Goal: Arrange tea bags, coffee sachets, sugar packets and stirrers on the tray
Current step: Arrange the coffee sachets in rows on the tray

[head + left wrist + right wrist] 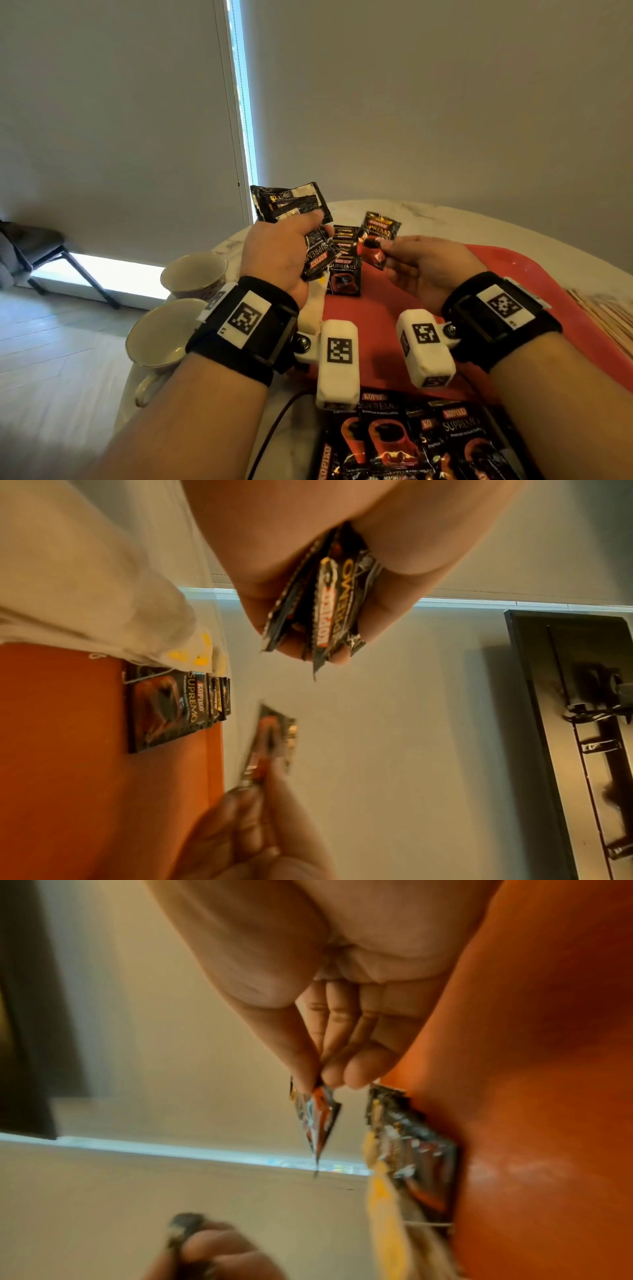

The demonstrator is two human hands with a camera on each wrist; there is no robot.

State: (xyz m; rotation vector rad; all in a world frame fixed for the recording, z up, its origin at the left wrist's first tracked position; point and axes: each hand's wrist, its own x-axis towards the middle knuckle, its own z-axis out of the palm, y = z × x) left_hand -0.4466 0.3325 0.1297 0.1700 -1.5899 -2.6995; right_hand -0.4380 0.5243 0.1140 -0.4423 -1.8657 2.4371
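Pale blinds back the marble counter [428, 214]. Your left hand [277, 253] grips a bundle of coffee sachets [291, 202]; your right hand [428, 263] pinches one sachet [378, 240] over the red tray [513, 270]. You're likely laying sachets; next, set it beside the row [344, 267].

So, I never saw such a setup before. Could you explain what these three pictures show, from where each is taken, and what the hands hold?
No machine here: a person wears one camera on the head and one on each wrist. The head view looks down at both hands over a red tray on a pale table. The left hand holds a bunch of coffee sachets; the right hand pinches a single sachet. More sachets lie on the tray. Two cups stand at the left. The wrist views show each grip from below.
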